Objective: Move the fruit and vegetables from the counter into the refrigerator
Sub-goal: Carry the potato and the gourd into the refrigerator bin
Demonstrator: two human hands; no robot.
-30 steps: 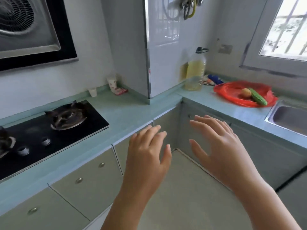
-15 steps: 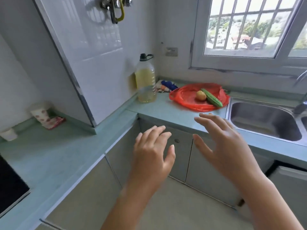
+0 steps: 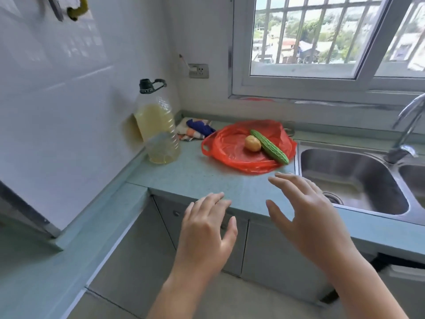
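Note:
A small yellow-brown round fruit or vegetable (image 3: 252, 143) and a long bumpy green gourd (image 3: 269, 146) lie side by side on a flattened red plastic bag (image 3: 226, 147) on the pale green counter (image 3: 195, 176). My left hand (image 3: 207, 233) hovers in front of the counter edge, fingers spread and holding nothing. My right hand (image 3: 305, 212) hovers over the counter's front edge just short of the bag, fingers straight and empty. No refrigerator is in view.
A large bottle of yellow oil (image 3: 158, 130) stands left of the bag beside a tiled column (image 3: 69, 100). Folded cloths (image 3: 195, 128) lie behind it. A steel double sink (image 3: 354, 178) with a tap (image 3: 407, 134) sits right of the bag, under a barred window.
The view has swung right from the stove to the corner with the bag and moved closer. Both hands, still empty, now reach nearer the bag.

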